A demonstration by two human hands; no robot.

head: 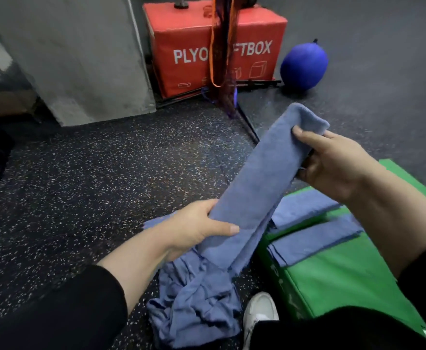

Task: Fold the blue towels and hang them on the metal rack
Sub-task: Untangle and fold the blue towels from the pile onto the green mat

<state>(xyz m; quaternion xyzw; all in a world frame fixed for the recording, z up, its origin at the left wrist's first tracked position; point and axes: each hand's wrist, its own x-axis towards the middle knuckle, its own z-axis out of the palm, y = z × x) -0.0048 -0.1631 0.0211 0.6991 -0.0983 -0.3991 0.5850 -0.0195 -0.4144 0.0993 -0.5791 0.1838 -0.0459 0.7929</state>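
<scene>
Blue towel (262, 173) is up in the air between both our hands, already folded into a long narrow strip, running diagonally from lower left to upper right. Right hand (333, 162) pinches the upper end, thumb on top, fingers curled underneath. Left hand (202, 226) grips the lower part, thumb across the front, fingers wrapped behind. Tail of the strip hangs down past the left hand toward the floor.

Status as we read it:
- Done: a few folded towels (313, 238) lying flat on the green pad (345, 279) at right, overlapping each other. Exact count unclear.
- In progress: this one, lengthwise fold looks finished; probably needs one more fold in half or goes straight to hanging.
- Left: crumpled pile of blue towels (199, 299) on the speckled floor (80, 185), just below the left hand, next to our white shoe (260, 314). Several pieces, can't count.
- Hanging: nothing hung that we can see. No metal rack clearly identifiable in view.

Background: red plyo box (196, 34), blue ball (304, 65) well away.

Judgement: folding roughly midway, hanging stage not started.
</scene>
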